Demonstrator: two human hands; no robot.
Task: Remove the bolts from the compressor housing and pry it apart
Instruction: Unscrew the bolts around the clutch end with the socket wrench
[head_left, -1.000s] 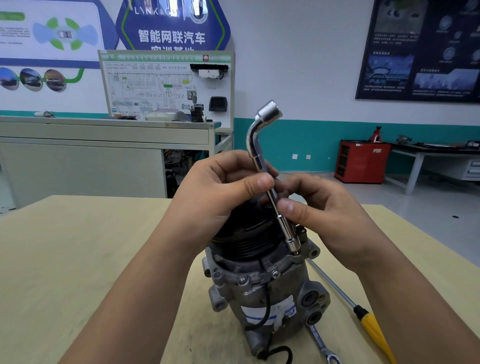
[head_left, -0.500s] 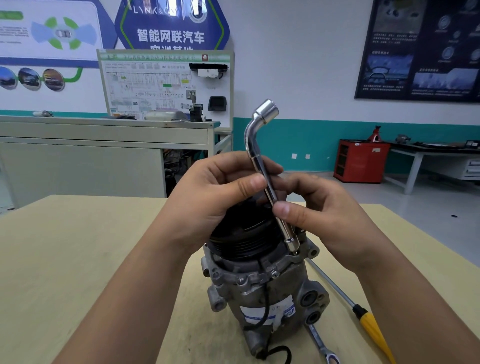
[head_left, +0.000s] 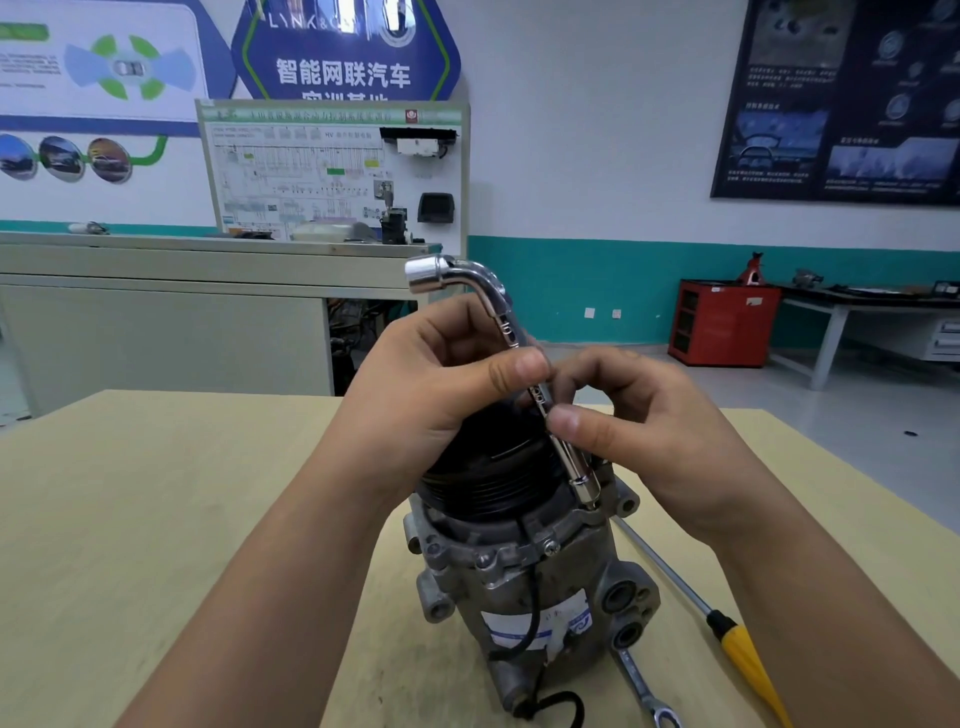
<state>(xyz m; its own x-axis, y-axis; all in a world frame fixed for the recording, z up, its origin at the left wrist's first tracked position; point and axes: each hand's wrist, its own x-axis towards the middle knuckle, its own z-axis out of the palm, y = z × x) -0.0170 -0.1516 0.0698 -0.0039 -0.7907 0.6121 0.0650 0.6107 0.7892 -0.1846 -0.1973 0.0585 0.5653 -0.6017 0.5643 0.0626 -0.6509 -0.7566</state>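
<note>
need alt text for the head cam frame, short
A person's left hand and right hand pinch the shaft of a chrome L-shaped socket wrench, its lower end on the flange of a grey metal compressor standing on a pale wooden table. A yellow-handled screwdriver lies beside it.

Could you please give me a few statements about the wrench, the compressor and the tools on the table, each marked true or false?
1. Both the left hand and the right hand hold the L-shaped socket wrench. True.
2. The wrench's lower end sits at the upper flange of the compressor. True.
3. The wrench's bent upper end points toward the picture's right. False: it points left.
4. The compressor lies on its side. False: it stands upright on the table, with its black pulley on top.
5. The yellow-handled screwdriver lies on the table to the right of the compressor, with no hand on it. True.
</note>
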